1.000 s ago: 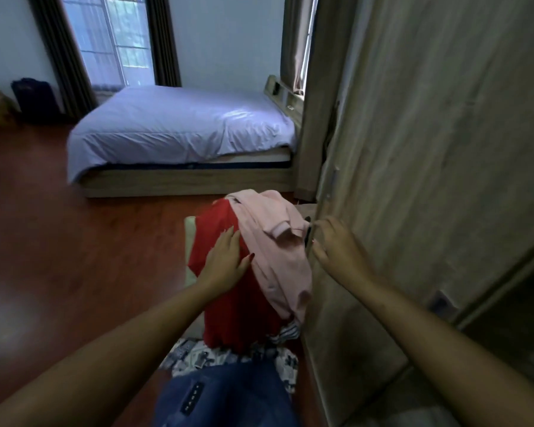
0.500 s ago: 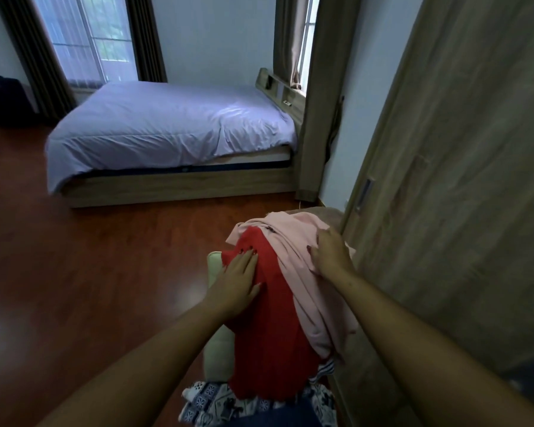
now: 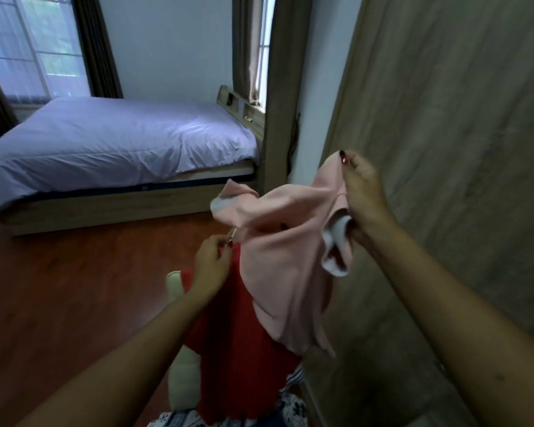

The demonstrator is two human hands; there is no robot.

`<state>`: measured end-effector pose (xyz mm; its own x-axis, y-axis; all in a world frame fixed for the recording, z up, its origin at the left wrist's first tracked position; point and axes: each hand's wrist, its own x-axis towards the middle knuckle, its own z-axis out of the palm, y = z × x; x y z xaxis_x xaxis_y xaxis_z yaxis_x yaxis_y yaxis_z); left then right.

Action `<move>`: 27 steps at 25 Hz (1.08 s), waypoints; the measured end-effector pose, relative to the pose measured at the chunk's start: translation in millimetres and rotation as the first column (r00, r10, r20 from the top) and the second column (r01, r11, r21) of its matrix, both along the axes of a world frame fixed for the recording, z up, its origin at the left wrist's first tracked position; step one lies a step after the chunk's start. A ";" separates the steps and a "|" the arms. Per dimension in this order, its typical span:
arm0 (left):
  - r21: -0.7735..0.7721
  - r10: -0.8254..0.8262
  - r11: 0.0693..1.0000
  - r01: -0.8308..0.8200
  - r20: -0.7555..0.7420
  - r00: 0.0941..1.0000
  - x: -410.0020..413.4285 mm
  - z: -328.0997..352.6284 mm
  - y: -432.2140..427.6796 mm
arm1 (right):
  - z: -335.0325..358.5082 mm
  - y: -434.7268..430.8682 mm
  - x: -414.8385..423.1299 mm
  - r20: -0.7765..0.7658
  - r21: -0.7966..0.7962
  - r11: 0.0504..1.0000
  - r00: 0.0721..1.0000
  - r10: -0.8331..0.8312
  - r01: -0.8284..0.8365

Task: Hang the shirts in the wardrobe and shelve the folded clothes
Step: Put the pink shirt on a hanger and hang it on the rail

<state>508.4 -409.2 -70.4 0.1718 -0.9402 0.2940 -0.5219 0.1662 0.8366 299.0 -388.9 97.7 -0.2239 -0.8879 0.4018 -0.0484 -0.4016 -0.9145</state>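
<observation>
Head view. The pink shirt (image 3: 284, 257) is held up in the air just left of the wardrobe door (image 3: 444, 180), bunched and twisted, with one pale-lined cuff hanging open.

The right hand (image 3: 363, 195) is nearest the door, fingers curled round a gathered fold at the shirt's top. The left hand (image 3: 210, 266) is farther from the door and pinches a thin edge between thumb and fingertips. It looks like the shirt's seam, though I cannot be sure.

The shirt's lower part drapes against the red garment (image 3: 238, 349), which lies on a pile left of the door's foot with patterned cloth (image 3: 179, 419) under it.

Risks, as I judge them:
- The left pinch is slight, so a tug could slip it and let the shirt collapse.
- The trailing hem may drag the red garment off the pile.
- No hanger is in sight.
- Both hands are full, so the door panel beside them cannot be worked.
</observation>
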 end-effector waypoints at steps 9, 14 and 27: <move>-0.004 -0.707 0.707 0.707 -0.019 0.707 -204.2 50.9 42.7 | 69.7 162.5 -171.9 0.343 -0.085 0.994 0.939 -0.038 0.071; 0.054 -0.807 0.587 0.808 0.115 0.579 -295.4 113.0 99.2 | 33.3 258.3 -306.7 -0.558 -0.160 0.712 0.533 -0.636 0.684; 0.326 -0.951 0.305 0.895 0.157 0.267 -395.8 171.4 201.1 | -22.3 335.8 -300.7 -0.702 0.067 0.800 0.598 -0.386 0.596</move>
<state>112.5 -208.1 101.0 -0.9007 -0.4345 -0.0056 -0.2901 0.5917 0.7522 -1.6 -53.0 75.4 -0.4475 -0.8083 0.3826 -0.7584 0.1164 -0.6413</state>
